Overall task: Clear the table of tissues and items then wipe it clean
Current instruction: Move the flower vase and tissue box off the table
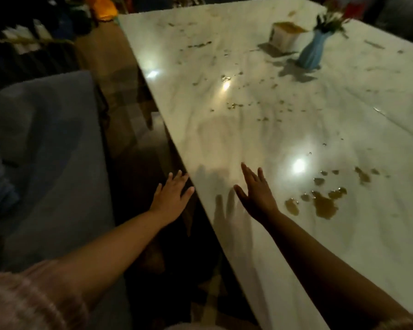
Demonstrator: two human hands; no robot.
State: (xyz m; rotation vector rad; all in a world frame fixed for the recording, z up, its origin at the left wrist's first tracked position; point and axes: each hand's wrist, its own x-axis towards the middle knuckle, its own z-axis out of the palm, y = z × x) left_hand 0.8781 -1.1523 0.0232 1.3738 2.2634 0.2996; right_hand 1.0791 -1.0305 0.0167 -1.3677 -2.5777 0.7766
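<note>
The glossy white marble table bore brown puddles; a ribbed blue vase stood beside a white box; the left hand and right hand stretched straight-fingered, holding nothing.

One marble table, one blue vase, one white box. Two hands: left hand and right hand.

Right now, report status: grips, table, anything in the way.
Left grip, right grip open, empty. Table spotted with brown spills. Box and blue vase at far end.
</note>
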